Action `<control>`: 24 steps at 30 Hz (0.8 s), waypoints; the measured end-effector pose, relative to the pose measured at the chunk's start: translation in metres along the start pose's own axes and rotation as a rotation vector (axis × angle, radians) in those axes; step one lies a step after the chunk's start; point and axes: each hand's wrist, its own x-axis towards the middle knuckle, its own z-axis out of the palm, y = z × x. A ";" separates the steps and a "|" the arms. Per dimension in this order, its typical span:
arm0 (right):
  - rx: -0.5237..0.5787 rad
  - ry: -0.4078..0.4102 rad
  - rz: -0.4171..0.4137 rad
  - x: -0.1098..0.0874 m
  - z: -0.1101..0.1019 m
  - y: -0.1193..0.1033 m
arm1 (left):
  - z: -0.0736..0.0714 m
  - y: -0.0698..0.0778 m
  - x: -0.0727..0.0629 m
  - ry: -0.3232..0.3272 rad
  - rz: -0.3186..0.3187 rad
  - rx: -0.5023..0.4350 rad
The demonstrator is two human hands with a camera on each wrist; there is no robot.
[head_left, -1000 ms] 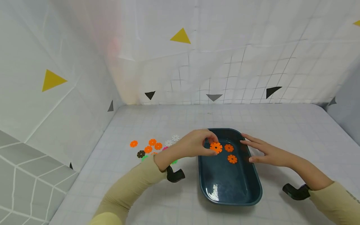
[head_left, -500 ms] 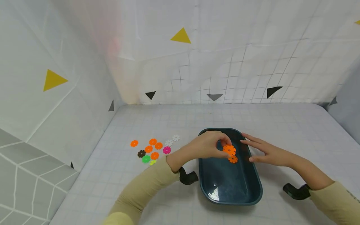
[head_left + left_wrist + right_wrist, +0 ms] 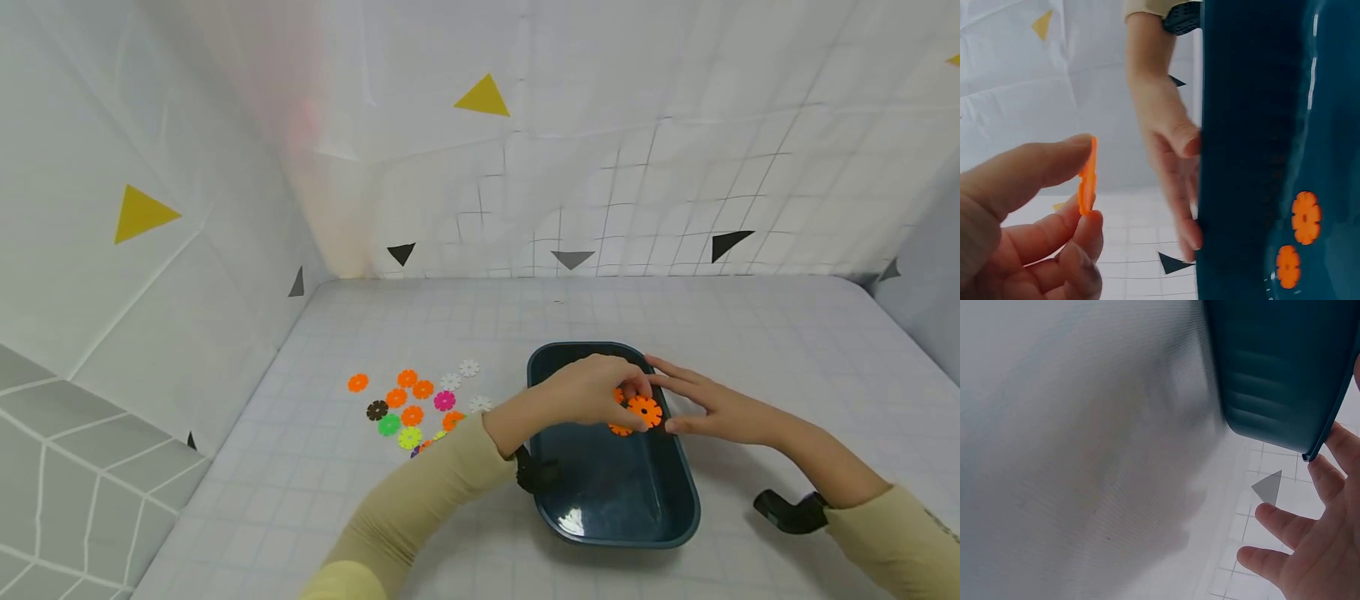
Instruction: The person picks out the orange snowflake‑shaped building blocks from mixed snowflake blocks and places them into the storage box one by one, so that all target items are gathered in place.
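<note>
My left hand pinches an orange notched plastic disc above the dark teal tray, close to its right wall. In the left wrist view, the thumb and fingers hold the pinched disc edge-on. Two more orange discs lie flat on the tray's floor; in the head view my left hand partly covers them. My right hand has its fingers spread along the tray's right rim. In the right wrist view, fingertips of the right hand rest at the tray's rim.
Left of the tray, several loose notched discs are scattered on the pale gridded table: orange ones, a pink disc, a brown disc, a green disc, white and yellow ones. A white sheet wall stands behind.
My left hand has carried the orange disc rightward across the tray, from its left side to near the right wall. The right hand stays at the rim, and the tray has not moved.
</note>
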 end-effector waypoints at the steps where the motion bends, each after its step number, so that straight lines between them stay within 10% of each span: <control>1: 0.001 0.001 -0.002 0.000 0.000 0.000 | 0.002 0.000 0.002 -0.015 -0.004 0.008; 24: 0.000 0.027 -0.047 -0.002 0.001 0.002 | 0.029 -0.015 0.046 -0.402 -0.049 0.142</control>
